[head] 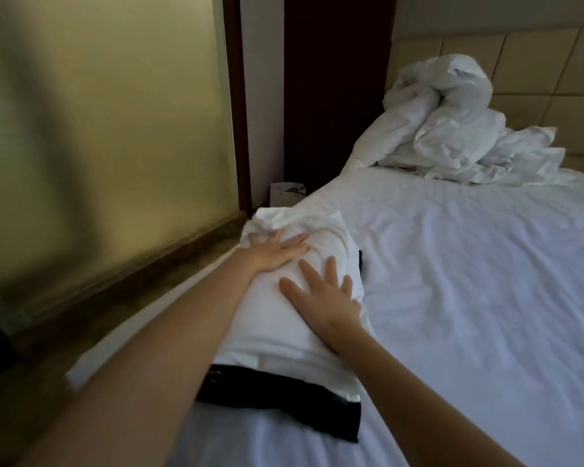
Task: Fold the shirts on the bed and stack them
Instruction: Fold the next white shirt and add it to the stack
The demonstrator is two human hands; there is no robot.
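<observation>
A folded white shirt (277, 328) lies on top of a folded black shirt (277, 402) near the left edge of the bed (469, 298). Its far end is still rumpled. My left hand (277, 252) rests flat on the far part of the white shirt, fingers straight and pointing right. Just nearer, my right hand (321, 291) presses flat on the same shirt with its fingers spread. The black shirt shows below the white one at the near end and as a sliver on the right side.
A crumpled white duvet (452, 129) is heaped at the head of the bed against the tan padded headboard (536, 69). A white paper bag (287, 193) stands on the floor past the bed's left edge, beside a frosted glass wall (98, 129).
</observation>
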